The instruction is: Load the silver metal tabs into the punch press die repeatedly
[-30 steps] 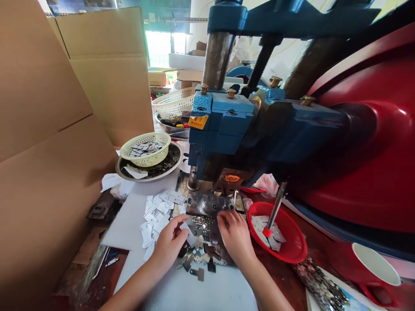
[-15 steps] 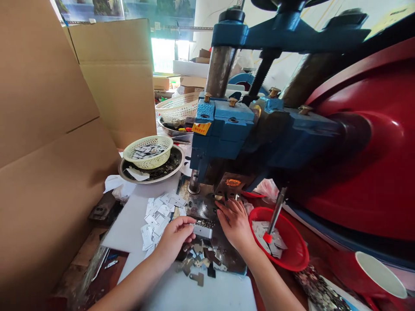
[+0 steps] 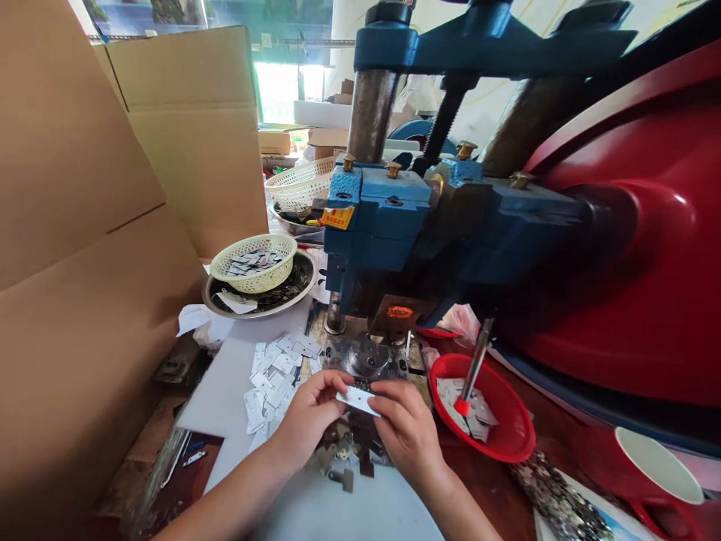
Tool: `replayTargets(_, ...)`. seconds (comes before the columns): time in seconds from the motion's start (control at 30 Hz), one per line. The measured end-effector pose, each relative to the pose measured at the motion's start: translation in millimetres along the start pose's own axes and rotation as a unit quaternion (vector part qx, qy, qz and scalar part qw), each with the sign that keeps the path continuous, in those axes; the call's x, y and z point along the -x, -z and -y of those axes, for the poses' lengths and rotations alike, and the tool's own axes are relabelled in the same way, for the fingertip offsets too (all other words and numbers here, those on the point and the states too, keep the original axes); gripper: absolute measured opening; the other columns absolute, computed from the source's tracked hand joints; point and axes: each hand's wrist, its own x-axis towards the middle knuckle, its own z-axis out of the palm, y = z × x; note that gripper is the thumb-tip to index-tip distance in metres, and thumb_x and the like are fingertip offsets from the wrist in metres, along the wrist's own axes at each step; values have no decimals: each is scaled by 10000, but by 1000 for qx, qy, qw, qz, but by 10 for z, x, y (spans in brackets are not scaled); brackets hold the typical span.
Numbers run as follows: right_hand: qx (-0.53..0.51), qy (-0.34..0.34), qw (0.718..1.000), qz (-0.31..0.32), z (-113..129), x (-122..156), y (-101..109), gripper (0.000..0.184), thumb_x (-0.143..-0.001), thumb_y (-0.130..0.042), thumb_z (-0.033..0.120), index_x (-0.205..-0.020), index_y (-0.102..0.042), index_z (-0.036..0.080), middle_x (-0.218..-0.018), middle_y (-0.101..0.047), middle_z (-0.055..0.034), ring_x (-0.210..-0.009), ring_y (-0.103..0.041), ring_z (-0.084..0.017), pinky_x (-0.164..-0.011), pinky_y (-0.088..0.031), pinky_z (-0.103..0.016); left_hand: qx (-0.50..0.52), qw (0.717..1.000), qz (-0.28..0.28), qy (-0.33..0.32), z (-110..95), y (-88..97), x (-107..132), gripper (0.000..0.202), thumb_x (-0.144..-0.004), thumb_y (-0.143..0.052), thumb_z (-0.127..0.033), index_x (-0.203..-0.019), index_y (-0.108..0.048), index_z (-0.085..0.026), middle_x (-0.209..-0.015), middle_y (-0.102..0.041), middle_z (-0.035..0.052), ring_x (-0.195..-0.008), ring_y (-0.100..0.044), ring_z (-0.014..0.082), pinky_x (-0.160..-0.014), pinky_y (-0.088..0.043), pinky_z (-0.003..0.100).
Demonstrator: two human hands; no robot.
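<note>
Between my two hands is a flat silvery metal plate (image 3: 359, 400) with small holes. My left hand (image 3: 309, 417) pinches its left end, and my right hand (image 3: 406, 424) grips the right end with thumb and fingers. Just beyond the plate lies the round die (image 3: 369, 355) on the bed of a blue press (image 3: 377, 218). Loose pale metal plates (image 3: 276, 383) are heaped to the left of my left hand. Below my hands, small metal offcuts (image 3: 341, 458) are scattered, partly hidden by them.
On the right stands a red bowl (image 3: 526, 443) with plates and a red-tipped metal rod (image 3: 476, 368). A red mug (image 3: 636, 466) is at the lower right. At the left, a perforated basket (image 3: 287, 267) of plates sits in a metal pan (image 3: 307, 289), beside cardboard (image 3: 197, 143).
My right hand has come back from the press die to the plate and now grips its right end. The plate, still in my left hand, has turned and tilted. The view has shifted slightly.
</note>
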Motion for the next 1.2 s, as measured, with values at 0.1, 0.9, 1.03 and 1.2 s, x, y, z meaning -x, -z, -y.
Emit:
replayTargets(0.1,50,22,998,-17,-9,25,37,232,-786,-565,86,-943,-623,247,-965,-641,-46,-868,-580,-181,-734,-496,-350,-11,1000,-2,-26,-2,-22,7,151,-619,-592,-94,-738,-582,-187,-1012,-619,20,-933,-578,175,-786,-437,260)
replayTargets(0.9,-2,-300,954,-11,-753,-276,-416,100,-773,-504,270,-797,-573,201,-885,-579,-66,-852,-562,-215,-770,-469,-359,-392,909,-11,-143,226,-212,-1128,333,-729,-501,-114,-1003,-664,-208,-1026,-664,38,-1018,-583,203,-959,-426,345)
replayTargets(1.03,-35,-297,954,-12,-742,-284,-412,161,-794,-486,286,-877,-588,193,-954,-589,-82,-915,-561,-225,-821,-462,-382,-386,911,-11,-144,142,-190,-1136,379,-719,-523,-112,-1065,-640,-214,-1087,-653,43,-1062,-564,210,-983,-408,356)
replayTargets(1.2,-46,-306,950,-51,-658,-134,-222,206,-825,-509,371,-920,-592,208,-971,-599,-83,-899,-564,-221,-790,-468,-369,-444,882,-25,-158,-161,128,-738,224,-788,-510,-196,-968,-642,-210,-1023,-645,45,-1007,-564,214,-928,-419,368)
